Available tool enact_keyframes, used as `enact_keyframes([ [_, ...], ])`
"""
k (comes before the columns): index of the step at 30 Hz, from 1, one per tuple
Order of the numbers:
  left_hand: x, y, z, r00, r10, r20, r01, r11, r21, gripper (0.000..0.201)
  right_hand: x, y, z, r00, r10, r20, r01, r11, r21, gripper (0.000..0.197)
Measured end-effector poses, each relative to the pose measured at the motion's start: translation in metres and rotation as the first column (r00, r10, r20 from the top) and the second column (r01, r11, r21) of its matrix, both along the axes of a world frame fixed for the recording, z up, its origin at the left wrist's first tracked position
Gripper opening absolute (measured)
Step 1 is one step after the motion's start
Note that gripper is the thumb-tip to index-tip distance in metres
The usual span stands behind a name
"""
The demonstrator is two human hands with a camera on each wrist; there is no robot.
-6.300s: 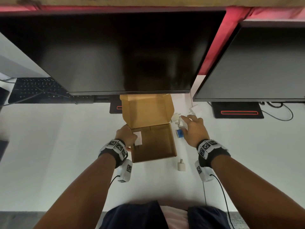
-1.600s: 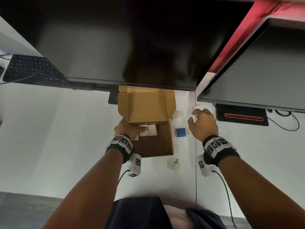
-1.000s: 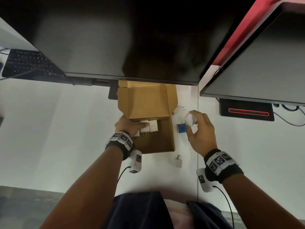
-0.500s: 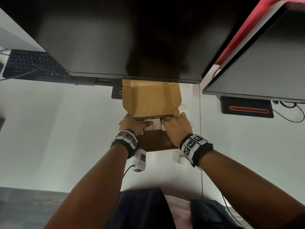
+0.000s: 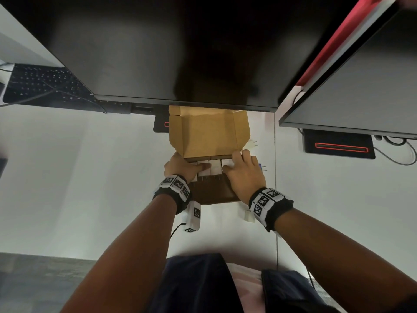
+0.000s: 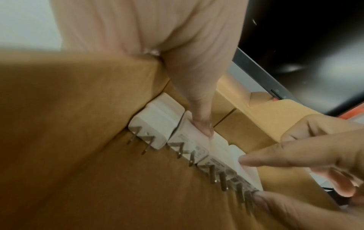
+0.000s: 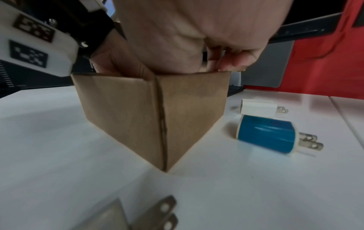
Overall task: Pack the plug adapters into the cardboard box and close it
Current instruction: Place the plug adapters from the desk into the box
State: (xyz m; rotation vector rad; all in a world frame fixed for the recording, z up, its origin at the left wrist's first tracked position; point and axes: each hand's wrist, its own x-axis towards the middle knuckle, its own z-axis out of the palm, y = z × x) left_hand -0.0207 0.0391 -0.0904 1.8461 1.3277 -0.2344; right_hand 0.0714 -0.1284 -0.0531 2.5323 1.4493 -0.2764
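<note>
Nearest the camera in the head view, low right of centre, a white adapter [image 5: 249, 216] lies on the desk [image 5: 90, 177], half cut off by the right wrist. Just above it the box [image 5: 214, 195] sits mid-frame, lid [image 5: 208, 132] thrown open toward the monitor [image 5: 180, 53].

Both hands reach inside. The left hand [image 5: 182, 166] has a straight finger pressed on the row of adapters [image 6: 173, 129], which runs along the box's far wall with prongs pointing back toward the person. The right hand [image 5: 243, 172] pinches the row's right-end adapter [image 6: 244, 175] between thumb and fingertips.

The right hand lies closer to the loose ones: the blue adapter [image 7: 265, 135] and another white one [image 7: 258, 109] lie just right of the box, prongs pointing right. In the head view the blue one is nearly hidden behind the right hand.

Blur leaves the row's count unclear.
</note>
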Motion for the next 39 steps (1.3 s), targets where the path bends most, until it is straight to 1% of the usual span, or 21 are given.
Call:
enact_keyframes([
  [3, -0.001, -0.001, 0.001, 1.0, 0.0, 0.01, 0.0, 1.0, 0.006, 0.084, -0.001, 0.001, 0.0, 1.0, -0.009, 0.02, 0.009, 1.0, 0.008, 0.014],
  [5, -0.001, 0.0, 0.001, 1.0, 0.005, 0.014, -0.005, 1.0, 0.006, 0.086, -0.001, -0.002, -0.002, 1.0, -0.011, 0.014, 0.01, 1.0, 0.019, 0.019],
  [7, -0.001, 0.0, 0.0, 1.0, 0.002, 0.013, -0.002, 1.0, 0.007, 0.088, -0.001, -0.006, -0.003, 1.0, -0.009, -0.019, 0.01, 0.999, 0.052, 0.035],
  [9, -0.001, 0.0, 0.002, 1.0, -0.012, 0.024, 0.012, 1.0, -0.001, 0.084, 0.002, -0.014, -0.001, 0.995, -0.01, -0.096, 0.024, 0.989, 0.143, 0.05],
  [11, -0.001, 0.003, 0.004, 0.999, -0.014, 0.034, 0.016, 0.999, -0.041, 0.079, 0.009, -0.025, 0.003, 0.972, -0.09, -0.218, 0.151, 0.947, 0.283, 0.051],
  [13, -0.003, 0.007, 0.006, 0.999, -0.023, 0.033, 0.026, 0.995, -0.096, 0.076, 0.022, -0.045, 0.006, 0.891, -0.229, -0.393, 0.381, 0.848, 0.369, 0.038],
  [15, -0.003, 0.013, 0.004, 0.999, -0.044, 0.029, 0.048, 0.986, -0.16, 0.079, 0.034, -0.067, 0.006, 0.792, -0.344, -0.504, 0.543, 0.774, 0.326, 0.026],
  [16, -0.004, 0.016, 0.002, 0.998, -0.058, 0.024, 0.061, 0.979, -0.195, 0.08, 0.036, -0.077, 0.005, 0.762, -0.368, -0.533, 0.568, 0.776, 0.276, 0.025],
  [19, -0.003, 0.021, 0.005, 0.995, -0.103, 0.0, 0.1, 0.963, -0.249, 0.067, 0.03, -0.094, -0.002, 0.66, -0.405, -0.633, 0.567, 0.821, 0.065, 0.036],
  [21, -0.005, 0.021, 0.011, 0.995, -0.1, 0.005, 0.097, 0.958, -0.268, 0.055, 0.019, -0.101, -0.008, 0.586, -0.451, -0.673, 0.567, 0.822, -0.057, 0.047],
  [22, -0.007, 0.021, 0.011, 0.997, -0.081, 0.008, 0.08, 0.957, -0.279, 0.051, 0.012, -0.102, -0.011, 0.569, -0.472, -0.674, 0.562, 0.821, -0.1, 0.051],
  [24, -0.013, 0.019, 0.012, 1.0, -0.008, 0.012, 0.011, 0.95, -0.313, 0.051, -0.002, -0.105, -0.018, 0.562, -0.487, -0.668, 0.537, 0.83, -0.154, 0.053],
  [26, -0.017, 0.018, 0.01, 0.999, 0.05, 0.014, -0.043, 0.94, -0.34, 0.058, -0.015, -0.107, -0.023, 0.558, -0.485, -0.673, 0.525, 0.835, -0.167, 0.043],
  [28, -0.02, 0.018, 0.008, 0.997, 0.075, 0.031, -0.059, 0.933, -0.355, 0.059, -0.021, -0.11, -0.023, 0.533, -0.483, -0.695, 0.575, 0.809, -0.122, 0.032],
  [30, -0.021, 0.017, 0.009, 0.997, 0.071, 0.036, -0.054, 0.937, -0.345, 0.055, -0.017, -0.111, -0.02, 0.535, -0.472, -0.701, 0.655, 0.755, -0.009, 0.025],
  [32, -0.021, 0.017, 0.009, 0.997, 0.067, 0.041, -0.05, 0.941, -0.335, 0.05, -0.01, -0.11, -0.014, 0.619, -0.456, -0.639, 0.703, 0.685, 0.192, 0.023],
  [34, -0.021, 0.016, 0.01, 0.997, 0.062, 0.044, -0.043, 0.941, -0.334, 0.045, -0.004, -0.103, -0.003, 0.715, -0.398, -0.575, 0.668, 0.633, 0.392, 0.027],
  [35, -0.021, 0.016, 0.01, 0.998, 0.054, 0.041, -0.037, 0.943, -0.331, 0.042, -0.003, -0.096, 0.004, 0.746, -0.342, -0.571, 0.638, 0.613, 0.466, 0.028],
  [37, -0.02, 0.016, 0.012, 0.999, 0.019, 0.038, -0.007, 0.95, -0.313, 0.033, -0.005, -0.077, 0.018, 0.768, -0.205, -0.607, 0.588, 0.601, 0.541, 0.027],
  [38, -0.019, 0.016, 0.011, 0.999, -0.007, 0.035, 0.017, 0.954, -0.298, 0.03, -0.008, -0.066, 0.024, 0.757, -0.145, -0.637, 0.571, 0.62, 0.538, 0.026],
  [39, -0.019, 0.016, 0.011, 0.999, -0.03, 0.03, 0.037, 0.958, -0.284, 0.028, -0.012, -0.054, 0.028, 0.738, -0.103, -0.666, 0.551, 0.662, 0.508, 0.026],
])
